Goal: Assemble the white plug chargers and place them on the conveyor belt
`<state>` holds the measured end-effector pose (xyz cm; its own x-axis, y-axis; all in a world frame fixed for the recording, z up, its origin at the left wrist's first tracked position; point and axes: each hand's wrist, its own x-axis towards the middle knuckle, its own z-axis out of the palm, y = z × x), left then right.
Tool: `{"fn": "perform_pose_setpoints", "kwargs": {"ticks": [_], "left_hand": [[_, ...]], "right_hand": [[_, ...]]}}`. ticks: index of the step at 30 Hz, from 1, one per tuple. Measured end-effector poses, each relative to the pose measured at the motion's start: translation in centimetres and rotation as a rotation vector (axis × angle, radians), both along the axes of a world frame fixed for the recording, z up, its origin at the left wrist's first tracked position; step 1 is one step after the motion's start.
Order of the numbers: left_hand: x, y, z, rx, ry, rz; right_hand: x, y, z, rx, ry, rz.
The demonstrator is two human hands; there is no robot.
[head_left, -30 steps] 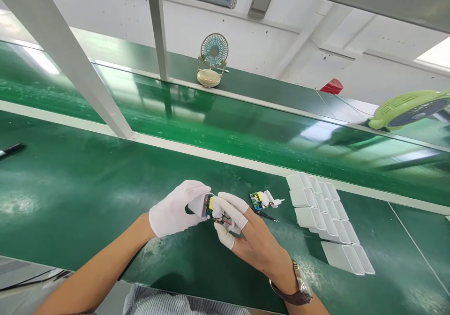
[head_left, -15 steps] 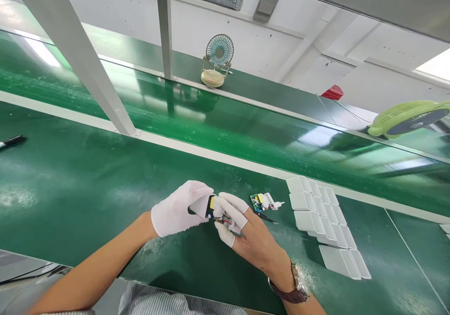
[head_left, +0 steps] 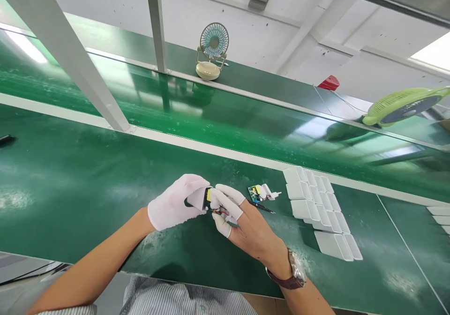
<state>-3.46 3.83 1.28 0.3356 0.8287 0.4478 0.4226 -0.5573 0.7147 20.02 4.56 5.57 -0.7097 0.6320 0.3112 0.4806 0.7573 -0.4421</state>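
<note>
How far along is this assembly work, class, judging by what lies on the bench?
Done: nothing finished shows. In hand: left hand holds a white housing; right hand presses the circuit board in. Left: one loose board and rows of white housings wait on the green bench.

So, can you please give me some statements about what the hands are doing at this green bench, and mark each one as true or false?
1. The left hand wears a full white glove. True.
2. The right hand wears a full glove too. False: only white finger covers; the back of the hand is bare.
3. Both hands hold a white housing with a circuit board at its open end. True.
4. The white shells lie left of the hands. False: they lie to the right.
5. A second board lies on the bench. True.
</note>
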Motion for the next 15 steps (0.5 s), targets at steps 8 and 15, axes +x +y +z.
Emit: {"fn": "perform_pose_setpoints", "kwargs": {"ticks": [8, 15], "left_hand": [[0.01, 0.15, 0.07, 0.031, 0.004, 0.007], [-0.01, 0.26, -0.15, 0.044, -0.01, 0.002]], "right_hand": [[-0.31, -0.08, 0.46, 0.001, -0.006, -0.005], [-0.66, -0.03, 0.96, 0.041, -0.031, -0.015]]}}
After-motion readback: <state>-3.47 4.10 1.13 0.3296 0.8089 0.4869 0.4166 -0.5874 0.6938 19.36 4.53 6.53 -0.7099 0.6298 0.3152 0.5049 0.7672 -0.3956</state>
